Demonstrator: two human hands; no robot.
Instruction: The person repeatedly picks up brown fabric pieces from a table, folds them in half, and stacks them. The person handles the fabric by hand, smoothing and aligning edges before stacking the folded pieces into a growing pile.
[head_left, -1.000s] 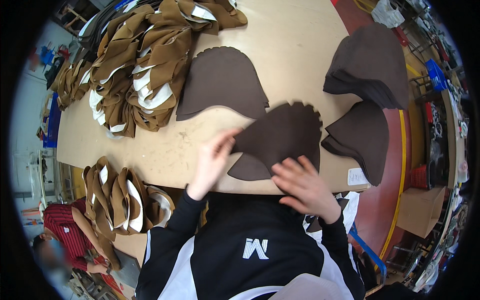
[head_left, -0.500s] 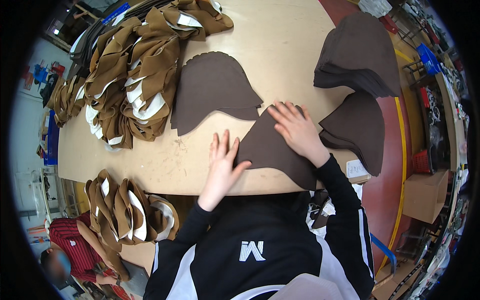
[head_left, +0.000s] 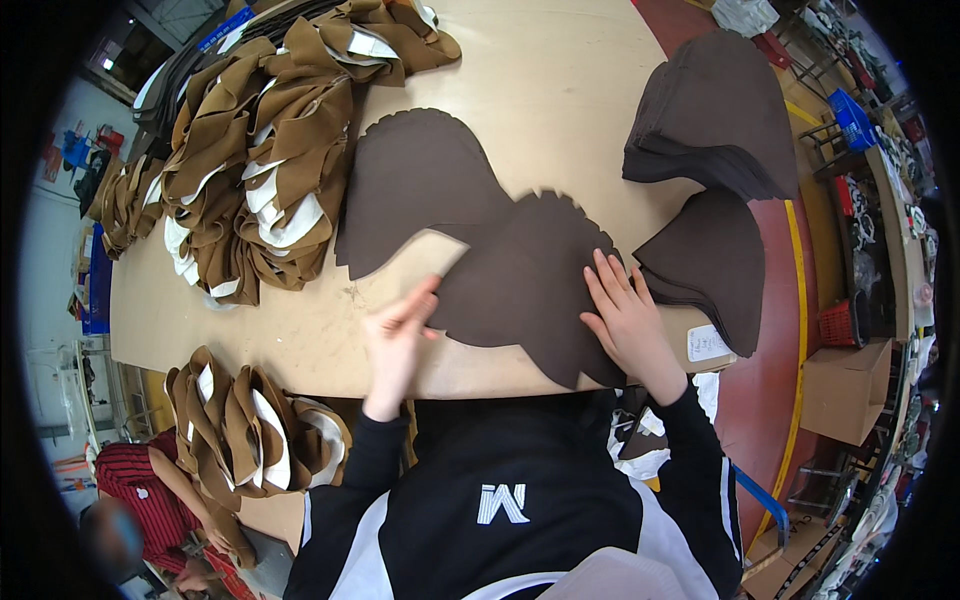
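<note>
Dark brown flat cut pieces [head_left: 520,270] with a notched, rounded far edge lie fanned in front of me at the table's near edge. My right hand [head_left: 628,315] rests flat on their right part, fingers stretched out. My left hand [head_left: 395,330] is beside their left corner, smeared by motion; whether its fingers grip the edge I cannot tell. Just beyond, to the left, a similar dark brown pile [head_left: 420,170] touches or lies partly under these pieces.
Two more dark brown stacks [head_left: 715,110] stand on the right of the table [head_left: 560,90], near a small white label [head_left: 707,343]. Folded tan-brown pieces [head_left: 260,160] with white parts heap at the left. A person in a striped red shirt [head_left: 140,480] works at lower left.
My left hand has moved left and its fingers have drawn in. The dark pieces now spread farther left, showing their notched edge. My right hand has shifted slightly right and nearer.
</note>
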